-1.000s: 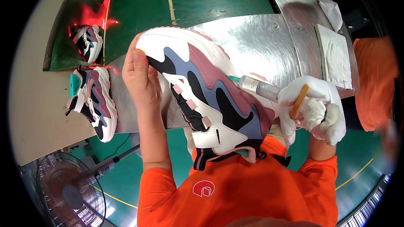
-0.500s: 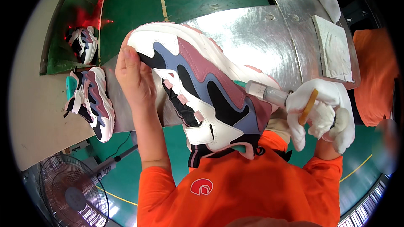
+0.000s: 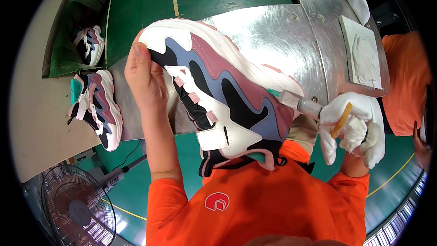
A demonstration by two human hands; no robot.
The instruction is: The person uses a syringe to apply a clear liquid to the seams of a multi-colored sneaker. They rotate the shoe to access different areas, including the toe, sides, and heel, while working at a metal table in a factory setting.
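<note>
A sneaker (image 3: 261, 125) in white, mauve, blue and black is held up on its side, its toe to the upper left and its heel to the lower right. My bare left hand (image 3: 148, 79) grips it at the toe, thumb on the near side. A white glove covers my right hand (image 3: 374, 114), which is closed around a clear syringe (image 3: 302, 104). The syringe's green tip meets the line between upper and sole near the heel. Also in that hand are a yellow-brown stick (image 3: 342, 120) and a crumpled white wad (image 3: 353, 136).
Under the sneaker lies a shiny metal worktop (image 3: 268, 32), beside a green belt (image 3: 141, 13). Similar shoes, including a sneaker (image 3: 102, 105), stand along the left. A white pad (image 3: 362, 54) rests at right, near another person's orange clothing (image 3: 405, 82). A fan (image 3: 79, 212) stands lower left.
My right hand and the syringe have shifted right and slightly down, the tip sliding along the sole line toward the heel. The sneaker has moved slightly left. Red light at the left has gone.
</note>
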